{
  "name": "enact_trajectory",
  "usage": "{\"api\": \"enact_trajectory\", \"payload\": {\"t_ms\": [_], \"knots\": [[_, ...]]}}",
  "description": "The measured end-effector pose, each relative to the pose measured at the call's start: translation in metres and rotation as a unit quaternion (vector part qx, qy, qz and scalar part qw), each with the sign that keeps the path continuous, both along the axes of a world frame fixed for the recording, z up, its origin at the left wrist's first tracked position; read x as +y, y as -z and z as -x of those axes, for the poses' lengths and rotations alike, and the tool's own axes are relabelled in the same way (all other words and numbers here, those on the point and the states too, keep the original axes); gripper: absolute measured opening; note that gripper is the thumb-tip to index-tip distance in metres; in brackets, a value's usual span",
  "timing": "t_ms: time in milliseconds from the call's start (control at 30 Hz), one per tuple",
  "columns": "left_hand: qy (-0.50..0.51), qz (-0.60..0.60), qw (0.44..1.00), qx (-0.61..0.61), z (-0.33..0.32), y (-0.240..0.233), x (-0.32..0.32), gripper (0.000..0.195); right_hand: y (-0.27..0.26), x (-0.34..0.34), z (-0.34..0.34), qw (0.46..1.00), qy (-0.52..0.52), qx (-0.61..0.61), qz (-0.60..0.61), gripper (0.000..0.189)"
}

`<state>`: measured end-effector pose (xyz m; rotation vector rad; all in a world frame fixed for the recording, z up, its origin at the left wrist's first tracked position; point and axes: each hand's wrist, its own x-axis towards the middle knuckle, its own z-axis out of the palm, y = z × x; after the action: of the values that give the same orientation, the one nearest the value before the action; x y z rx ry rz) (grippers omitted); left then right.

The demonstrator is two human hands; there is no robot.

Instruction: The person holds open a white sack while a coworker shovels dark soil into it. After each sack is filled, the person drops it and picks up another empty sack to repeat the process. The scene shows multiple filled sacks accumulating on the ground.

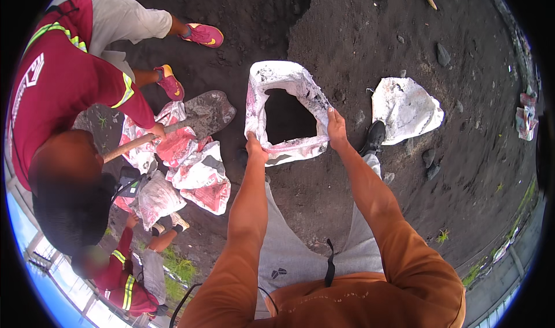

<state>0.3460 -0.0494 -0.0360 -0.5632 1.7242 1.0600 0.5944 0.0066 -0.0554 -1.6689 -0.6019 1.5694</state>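
Between my two hands a white woven sack [286, 74] is spread with its mouth facing up and its rim folded outward. My left hand [256, 148] grips the near left corner of the rim. On the right side, my right hand [337, 128] pinches the rim with the thumb on top. The inside of the sack looks dark, and I cannot tell how much lies in it. Left of the sack is the blade of a shovel [212, 111], dirty with soil. A co-worker's hand [157, 130] holds its wooden handle [130, 147].
Several red-and-white sacks [199, 176] lie heaped at left. Another white sack [405, 109] lies flat by my right shoe [375, 135]. Dark soil [338, 33] with stones [443, 54] surrounds me. A second co-worker [130, 280] bends over a sack [160, 198] at lower left.
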Motion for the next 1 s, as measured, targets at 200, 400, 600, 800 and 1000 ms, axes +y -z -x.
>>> {"api": "enact_trajectory", "payload": {"t_ms": [200, 400, 600, 800, 1000], "knots": [[0.018, 0.039, 0.999, 0.006, 0.011, 0.006, -0.009, 0.059, -0.040, -0.018, 0.006, 0.998, 0.017, 0.049, -0.033, 0.041], [0.039, 0.053, 0.997, 0.033, 0.013, 0.008, -0.022, 0.058, -0.057, -0.028, 0.009, 0.995, 0.054, 0.085, -0.021, 0.041], [0.041, 0.057, 0.996, 0.054, 0.035, 0.022, 0.018, 0.053, -0.017, 0.017, 0.019, 0.997, 0.023, 0.070, -0.011, 0.043], [-0.027, 0.066, 0.997, -0.007, 0.052, 0.019, 0.056, 0.051, 0.015, 0.055, 0.030, 0.994, 0.083, 0.063, 0.019, 0.045], [-0.040, 0.073, 0.995, -0.048, 0.057, 0.016, 0.057, 0.050, 0.029, 0.056, 0.031, 0.994, 0.091, 0.054, 0.010, 0.044]]}}
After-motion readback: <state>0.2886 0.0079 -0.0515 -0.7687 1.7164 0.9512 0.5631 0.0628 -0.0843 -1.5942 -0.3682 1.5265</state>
